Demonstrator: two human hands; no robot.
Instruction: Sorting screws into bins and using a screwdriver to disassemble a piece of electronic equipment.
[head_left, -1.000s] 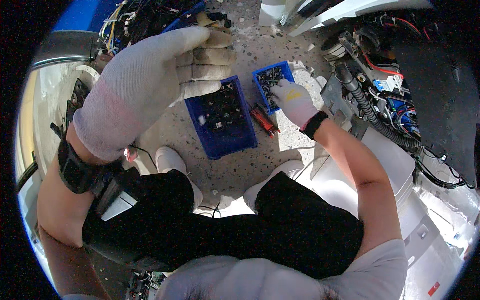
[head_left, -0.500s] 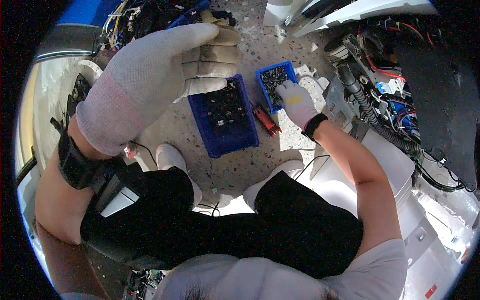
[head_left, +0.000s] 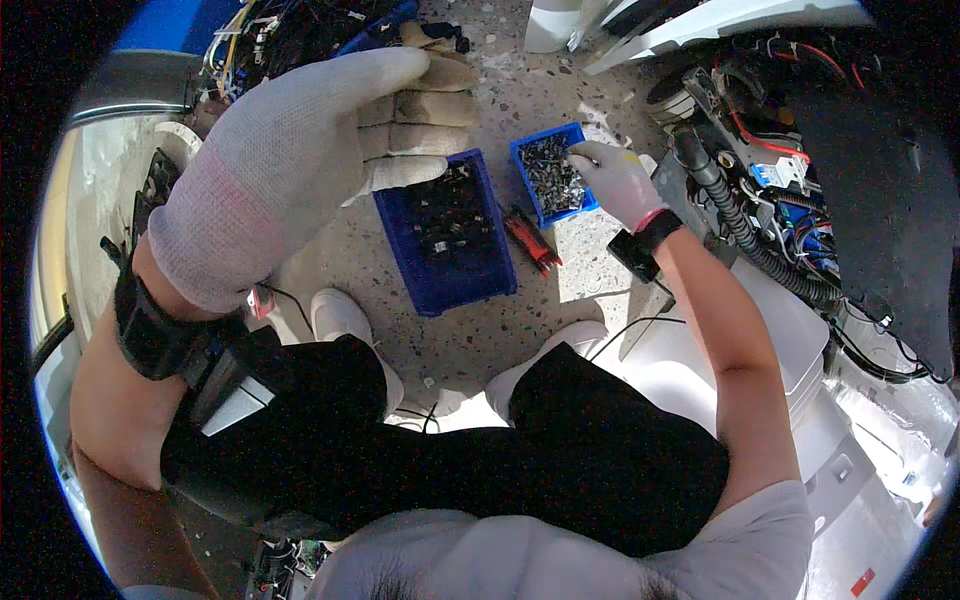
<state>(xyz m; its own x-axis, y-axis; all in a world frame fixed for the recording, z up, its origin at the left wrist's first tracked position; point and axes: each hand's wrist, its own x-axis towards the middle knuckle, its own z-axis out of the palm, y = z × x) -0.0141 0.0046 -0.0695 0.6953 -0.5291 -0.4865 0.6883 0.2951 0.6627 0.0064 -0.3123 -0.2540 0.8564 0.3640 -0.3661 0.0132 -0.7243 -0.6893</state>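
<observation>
My left hand (head_left: pixel 290 160), in a white knit glove with grimy fingers, is raised close to the camera. Its fingers stretch out to the right side by side, and I see nothing held in them. Beyond and below it, a larger dark blue bin (head_left: pixel 450 290) on the floor holds black and dark small parts. My right hand (head_left: pixel 620 185), also gloved, is at the right side of a smaller blue bin (head_left: pixel 540 215) full of small grey metal pieces (head_left: pixel 550 170). Thumb and fingertips come together over the pieces; what they pinch is too small to make out.
Red-handled pliers (head_left: pixel 532 242) lie between the two bins. A corrugated black hose (head_left: pixel 715 180) and loose wiring stand at the right. A heap of cables (head_left: pixel 300 45) lies at the far left. My white shoes (head_left: pixel 340 312) rest on the speckled floor.
My right hand has lifted and drawn back to the right from the middle of the small bin, turning at the wrist, so more metal pieces show. My left hand has barely moved.
</observation>
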